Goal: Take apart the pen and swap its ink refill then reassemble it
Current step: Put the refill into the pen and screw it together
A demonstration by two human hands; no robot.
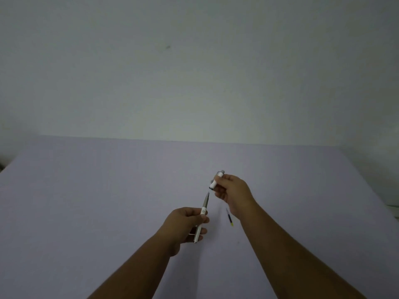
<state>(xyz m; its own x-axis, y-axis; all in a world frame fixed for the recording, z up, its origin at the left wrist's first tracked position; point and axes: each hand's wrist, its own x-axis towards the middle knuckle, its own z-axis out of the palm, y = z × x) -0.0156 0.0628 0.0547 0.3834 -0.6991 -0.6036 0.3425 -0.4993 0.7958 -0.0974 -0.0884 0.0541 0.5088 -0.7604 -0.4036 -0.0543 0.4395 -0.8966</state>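
My left grip (190, 221) pinches the barrel (199, 223) between thumb and fingers, tilted so that the refill (206, 200) pokes out of its far end toward my other hand. My right grip (228, 188) pinches the cap (216, 180), a short white piece, its open end facing down toward the refill's tip and just apart from it. Both are held in the air over the worktop (86, 201). A spare refill (229, 216) lies on the worktop under my right wrist; I cannot tell whether it is the old or the new one.

I judge the pieces are about to be joined. The risks: the two are not quite in line, so pushing now could jam the tip against the cap's rim and bend it or smear ink. My left pinch sits low on the barrel, so a sideways push could twist it loose. My right wrist could also sweep the spare off.
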